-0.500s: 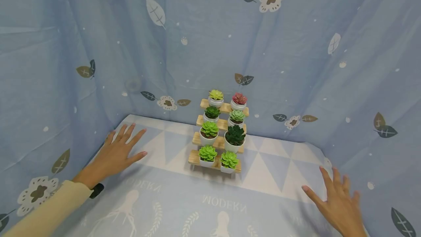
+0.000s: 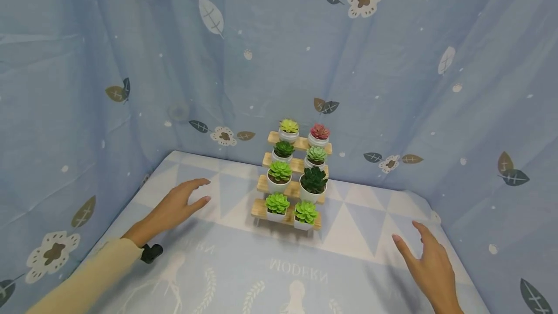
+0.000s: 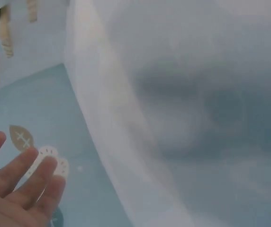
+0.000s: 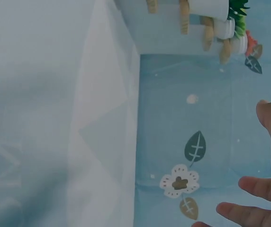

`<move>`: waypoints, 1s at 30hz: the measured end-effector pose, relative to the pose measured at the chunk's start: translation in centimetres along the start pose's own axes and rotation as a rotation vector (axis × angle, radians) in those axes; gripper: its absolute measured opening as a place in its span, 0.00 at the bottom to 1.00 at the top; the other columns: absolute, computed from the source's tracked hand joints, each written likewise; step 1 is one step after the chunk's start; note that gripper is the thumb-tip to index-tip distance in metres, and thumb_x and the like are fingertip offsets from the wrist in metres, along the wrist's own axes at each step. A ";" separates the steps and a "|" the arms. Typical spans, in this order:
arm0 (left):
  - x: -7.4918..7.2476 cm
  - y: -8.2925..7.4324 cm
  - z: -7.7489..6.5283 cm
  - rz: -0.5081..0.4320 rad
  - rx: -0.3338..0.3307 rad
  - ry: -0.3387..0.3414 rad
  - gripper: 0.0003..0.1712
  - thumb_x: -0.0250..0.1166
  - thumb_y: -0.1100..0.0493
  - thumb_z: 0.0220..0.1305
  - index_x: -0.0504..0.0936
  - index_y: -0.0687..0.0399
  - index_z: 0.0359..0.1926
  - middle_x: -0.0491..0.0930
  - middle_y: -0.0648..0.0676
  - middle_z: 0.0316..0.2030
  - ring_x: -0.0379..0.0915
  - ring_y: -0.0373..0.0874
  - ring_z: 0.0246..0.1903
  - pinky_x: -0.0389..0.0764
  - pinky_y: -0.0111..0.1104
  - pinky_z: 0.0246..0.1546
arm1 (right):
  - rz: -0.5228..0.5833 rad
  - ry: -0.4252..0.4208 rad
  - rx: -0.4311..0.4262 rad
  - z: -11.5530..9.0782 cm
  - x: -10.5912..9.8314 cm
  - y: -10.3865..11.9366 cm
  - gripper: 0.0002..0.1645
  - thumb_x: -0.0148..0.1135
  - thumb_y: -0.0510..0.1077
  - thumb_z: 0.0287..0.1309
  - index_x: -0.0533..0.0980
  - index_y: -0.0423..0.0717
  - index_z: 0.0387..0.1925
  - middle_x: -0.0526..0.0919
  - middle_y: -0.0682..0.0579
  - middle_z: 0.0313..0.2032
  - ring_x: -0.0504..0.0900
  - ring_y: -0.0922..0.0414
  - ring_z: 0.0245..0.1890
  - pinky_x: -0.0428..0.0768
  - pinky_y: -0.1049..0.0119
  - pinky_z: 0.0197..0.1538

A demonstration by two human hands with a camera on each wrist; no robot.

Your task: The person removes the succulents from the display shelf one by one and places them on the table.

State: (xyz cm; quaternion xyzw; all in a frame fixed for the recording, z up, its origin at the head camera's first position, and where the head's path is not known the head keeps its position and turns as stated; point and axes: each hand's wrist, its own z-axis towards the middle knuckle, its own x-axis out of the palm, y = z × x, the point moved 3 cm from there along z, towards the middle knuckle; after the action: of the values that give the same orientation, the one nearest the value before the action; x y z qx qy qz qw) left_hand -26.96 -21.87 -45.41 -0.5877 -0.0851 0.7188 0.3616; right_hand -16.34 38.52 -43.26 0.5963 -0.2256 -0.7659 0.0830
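Observation:
A tiered wooden stand in the middle of the table bears small potted succulents on several steps. On its top step are a yellow-green succulent and a red succulent; a dark green succulent stands lower right, and a bright green succulent sits at the bottom left. My left hand hovers left of the stand, thumb and fingers apart, holding nothing. To the right, my right hand hovers with its thumb spread from the fingers, also holding nothing. In the right wrist view, the stand's plank ends show from the side.
A patterned cloth covers the table. Blue printed curtains enclose it at the back and both sides. A black device sits at the left wrist, by the pale yellow sleeve.
Both hands have moved inward, toward the stand, and turned from palm-down with fingers spread to more edge-on with fingers closer together. The stand and plants have stayed in place.

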 end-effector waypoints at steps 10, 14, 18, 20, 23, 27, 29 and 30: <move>3.0 -1.1 1.5 -0.144 0.045 0.000 0.24 0.65 0.52 0.75 0.75 0.56 0.66 0.81 0.58 0.54 0.80 0.57 0.52 0.80 0.53 0.51 | 0.110 -0.068 -0.089 0.0 2.6 1.2 0.43 0.60 0.65 0.71 0.67 0.38 0.71 0.78 0.35 0.62 0.81 0.38 0.51 0.83 0.41 0.47; 3.7 -1.5 2.2 -0.171 0.037 -0.014 0.22 0.64 0.52 0.75 0.76 0.55 0.65 0.82 0.57 0.52 0.80 0.53 0.50 0.81 0.52 0.49 | 0.131 -0.076 -0.116 0.3 3.6 1.6 0.40 0.60 0.64 0.72 0.68 0.40 0.71 0.80 0.39 0.59 0.82 0.43 0.49 0.84 0.52 0.45; 4.4 -1.9 3.0 -0.211 0.019 -0.025 0.20 0.65 0.53 0.75 0.78 0.54 0.63 0.83 0.58 0.50 0.80 0.50 0.48 0.81 0.51 0.48 | 0.167 -0.067 -0.131 0.3 4.2 2.2 0.39 0.61 0.64 0.71 0.69 0.42 0.71 0.81 0.41 0.58 0.82 0.46 0.48 0.82 0.63 0.43; 4.8 -2.0 3.4 -0.232 0.012 -0.023 0.19 0.64 0.52 0.75 0.78 0.53 0.62 0.84 0.57 0.50 0.80 0.49 0.48 0.81 0.49 0.48 | 0.187 -0.055 -0.136 0.3 4.6 2.5 0.39 0.61 0.64 0.71 0.69 0.43 0.71 0.82 0.42 0.58 0.82 0.46 0.48 0.82 0.65 0.42; 5.3 -2.2 3.9 -0.249 0.002 -0.018 0.19 0.64 0.51 0.76 0.78 0.52 0.61 0.84 0.53 0.49 0.81 0.47 0.47 0.81 0.46 0.47 | 0.201 -0.041 -0.145 0.2 5.3 2.9 0.38 0.61 0.64 0.71 0.70 0.44 0.71 0.82 0.43 0.57 0.82 0.48 0.48 0.82 0.65 0.43; 6.1 -2.4 4.6 -0.275 -0.018 -0.010 0.20 0.62 0.47 0.77 0.78 0.49 0.62 0.84 0.50 0.49 0.80 0.45 0.48 0.80 0.43 0.47 | 0.206 -0.031 -0.157 0.3 6.2 3.3 0.38 0.61 0.64 0.71 0.70 0.46 0.70 0.83 0.45 0.57 0.82 0.51 0.47 0.82 0.63 0.44; 6.3 -2.4 5.0 -0.292 -0.032 -0.010 0.21 0.62 0.45 0.77 0.77 0.48 0.63 0.84 0.49 0.50 0.80 0.45 0.49 0.80 0.43 0.49 | 0.212 -0.024 -0.166 0.4 6.6 3.5 0.37 0.61 0.64 0.71 0.70 0.47 0.70 0.83 0.46 0.57 0.82 0.51 0.47 0.82 0.63 0.44; 6.5 -2.5 5.2 -0.303 -0.040 -0.010 0.22 0.61 0.44 0.76 0.77 0.47 0.63 0.83 0.50 0.50 0.80 0.46 0.50 0.80 0.44 0.49 | 0.213 -0.021 -0.170 0.4 6.8 3.6 0.37 0.61 0.64 0.71 0.70 0.47 0.70 0.84 0.47 0.56 0.82 0.52 0.47 0.82 0.63 0.44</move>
State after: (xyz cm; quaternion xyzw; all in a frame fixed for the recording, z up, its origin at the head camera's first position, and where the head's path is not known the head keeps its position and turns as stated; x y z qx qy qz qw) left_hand -30.96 -14.48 -47.55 -0.5714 -0.1891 0.6570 0.4539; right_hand -19.10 32.74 -47.53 0.5516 -0.2230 -0.7753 0.2117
